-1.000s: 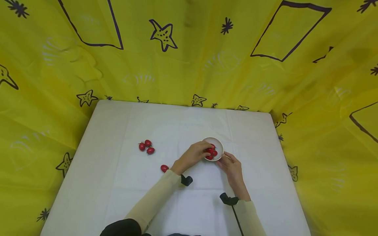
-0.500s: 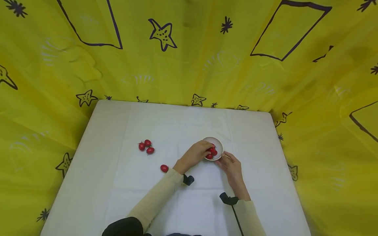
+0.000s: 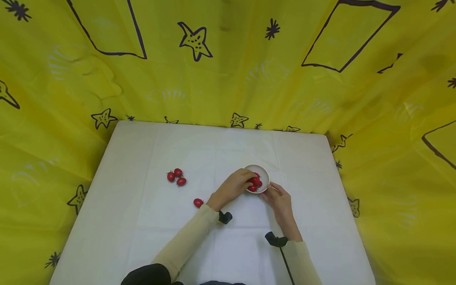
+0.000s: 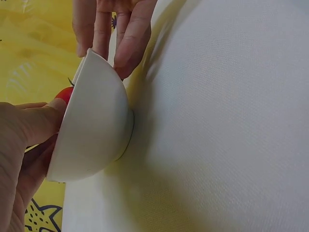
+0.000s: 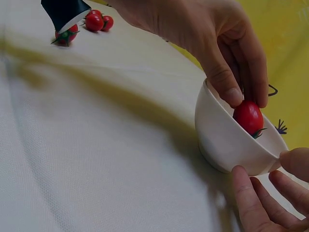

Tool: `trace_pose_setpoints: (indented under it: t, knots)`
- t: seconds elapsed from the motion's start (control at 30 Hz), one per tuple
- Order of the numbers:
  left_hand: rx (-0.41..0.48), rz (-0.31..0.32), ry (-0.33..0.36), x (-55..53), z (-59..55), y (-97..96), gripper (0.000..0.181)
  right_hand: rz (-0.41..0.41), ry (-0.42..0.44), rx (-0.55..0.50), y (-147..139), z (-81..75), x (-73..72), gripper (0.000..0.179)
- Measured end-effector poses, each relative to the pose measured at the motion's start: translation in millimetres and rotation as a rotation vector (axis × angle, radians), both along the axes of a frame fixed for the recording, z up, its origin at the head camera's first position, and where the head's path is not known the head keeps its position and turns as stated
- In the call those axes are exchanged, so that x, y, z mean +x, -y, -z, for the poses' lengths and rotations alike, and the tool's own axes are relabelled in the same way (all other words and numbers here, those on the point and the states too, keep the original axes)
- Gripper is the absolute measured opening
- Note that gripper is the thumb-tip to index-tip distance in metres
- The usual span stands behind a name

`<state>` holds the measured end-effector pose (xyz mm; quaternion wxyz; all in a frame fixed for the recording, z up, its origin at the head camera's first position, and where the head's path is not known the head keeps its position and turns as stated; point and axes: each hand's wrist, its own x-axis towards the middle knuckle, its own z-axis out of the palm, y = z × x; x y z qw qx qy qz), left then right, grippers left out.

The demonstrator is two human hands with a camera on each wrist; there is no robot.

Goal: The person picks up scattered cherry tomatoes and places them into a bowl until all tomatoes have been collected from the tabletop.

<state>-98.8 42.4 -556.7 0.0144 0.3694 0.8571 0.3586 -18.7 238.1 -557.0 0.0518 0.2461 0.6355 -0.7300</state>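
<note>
A small white bowl (image 3: 265, 177) holds several red cherry tomatoes (image 3: 252, 189), seen from above in the head view. My left hand (image 3: 232, 186) reaches over its left rim, and in the right wrist view thumb and fingers pinch a cherry tomato (image 5: 248, 117) with a green stem at the bowl's mouth. My right hand (image 3: 280, 204) grips the bowl from the near right side, its thumb at the rim and its fingers under the wall (image 5: 222, 137). The bowl's foot shows close over the white cloth in the left wrist view.
Three cherry tomatoes (image 3: 178, 181) lie grouped on the left of the white-covered table (image 3: 178, 146). Another tomato (image 3: 198, 203) is right beside the left sleeve (image 3: 192, 233). A yellow patterned curtain (image 3: 221, 79) surrounds the table's back and sides.
The left hand shifts only slightly over the bowl, and the tomatoes under its fingers move a little. The right hand stays on the bowl.
</note>
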Motion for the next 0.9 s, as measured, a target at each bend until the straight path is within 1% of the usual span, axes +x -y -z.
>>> trace_pose_setpoints:
  t: [0.17, 0.4, 0.57, 0.73, 0.9]
  knots:
    - [0.029, -0.013, -0.034, 2.7, -1.7, 4.4, 0.032, -0.009, -0.006, 0.000, 0.0, 0.0, -0.4, 0.042]
    - [-0.011, -0.049, -0.096, 10.2, -3.7, 14.3, 0.025, -0.001, 0.004, -0.019, 0.1, -1.8, -1.4, 0.045]
    - [0.000, -0.043, -0.116, 16.1, -4.2, 20.6, 0.024, -0.007, 0.012, -0.002, 0.6, -1.6, -1.2, 0.044]
    - [0.025, -0.041, -0.142, 20.9, -2.3, 26.0, 0.026, 0.008, 0.014, 0.006, 1.1, -0.7, -1.6, 0.044]
    - [0.000, -0.062, -0.146, 27.4, 1.1, 35.6, 0.026, 0.008, 0.022, 0.004, 1.5, -0.7, -1.7, 0.045]
